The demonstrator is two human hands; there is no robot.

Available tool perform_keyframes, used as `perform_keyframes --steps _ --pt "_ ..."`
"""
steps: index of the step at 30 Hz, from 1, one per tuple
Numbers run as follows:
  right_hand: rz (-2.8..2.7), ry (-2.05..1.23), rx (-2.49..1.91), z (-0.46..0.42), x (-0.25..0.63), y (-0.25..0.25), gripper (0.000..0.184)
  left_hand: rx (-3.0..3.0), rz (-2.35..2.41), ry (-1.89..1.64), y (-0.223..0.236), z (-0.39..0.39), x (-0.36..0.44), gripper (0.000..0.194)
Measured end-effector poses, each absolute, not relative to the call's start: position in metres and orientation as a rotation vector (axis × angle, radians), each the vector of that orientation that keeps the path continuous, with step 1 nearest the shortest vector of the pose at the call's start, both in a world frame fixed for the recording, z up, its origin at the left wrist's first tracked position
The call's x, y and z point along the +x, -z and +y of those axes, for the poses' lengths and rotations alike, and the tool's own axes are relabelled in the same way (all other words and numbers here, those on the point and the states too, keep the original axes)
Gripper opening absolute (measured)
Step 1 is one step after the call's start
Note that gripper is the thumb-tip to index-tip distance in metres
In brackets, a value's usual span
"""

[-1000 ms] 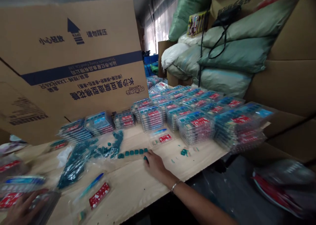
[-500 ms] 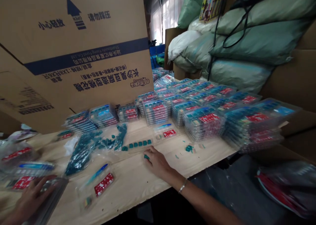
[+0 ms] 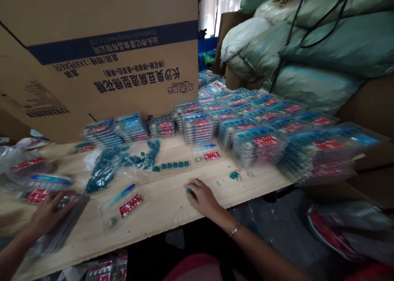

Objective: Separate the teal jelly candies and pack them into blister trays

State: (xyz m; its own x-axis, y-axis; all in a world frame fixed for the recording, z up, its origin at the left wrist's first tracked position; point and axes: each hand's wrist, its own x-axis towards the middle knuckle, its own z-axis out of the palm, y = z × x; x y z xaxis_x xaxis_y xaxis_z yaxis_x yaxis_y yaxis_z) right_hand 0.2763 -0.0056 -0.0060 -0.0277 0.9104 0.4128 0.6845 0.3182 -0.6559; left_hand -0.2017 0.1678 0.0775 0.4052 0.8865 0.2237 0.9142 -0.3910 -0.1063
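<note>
At the left, my left hand (image 3: 52,212) lies on a stack of clear plastic trays (image 3: 68,226), its thumb and fingers closed over the top tray's edge. My right hand (image 3: 203,199) rests near the table's middle, pinching a small dark teal block (image 3: 191,192). Beyond it, a tray holds a row of similar teal blocks (image 3: 175,164). Between my hands lies another clear tray (image 3: 115,207) with a blue stick-like piece (image 3: 123,193) and a red patterned packet (image 3: 131,206). Behind that, a crumpled clear bag (image 3: 106,168) contains more teal blocks.
Filled trays stand in tall stacks (image 3: 255,147) along the back and right. A large cardboard box (image 3: 123,75) walls off the back left. Teal scraps (image 3: 234,175) lie right of my right hand. Bulky sacks (image 3: 338,47) are piled at the right, beyond the table.
The camera view has tipped downward, so more of the table's front edge shows. My right hand has drawn slightly back from the row, still with the teal block. My left hand stays on the stack.
</note>
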Motion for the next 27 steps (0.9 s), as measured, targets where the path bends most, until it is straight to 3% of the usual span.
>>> perform_keyframes --steps 3,15,27 --pt "-1.784 -0.352 -1.422 -0.007 0.277 0.005 0.026 -2.387 -1.719 0.366 -0.073 0.166 -0.203 0.03" --pt "-1.773 -0.338 -1.417 -0.006 0.277 0.009 0.021 -2.417 -1.832 0.432 -0.07 0.163 -0.199 0.027" --pt "-1.827 -0.31 -1.412 -0.006 0.286 0.034 0.028 -2.371 -1.873 0.201 -0.055 0.15 -0.205 0.026"
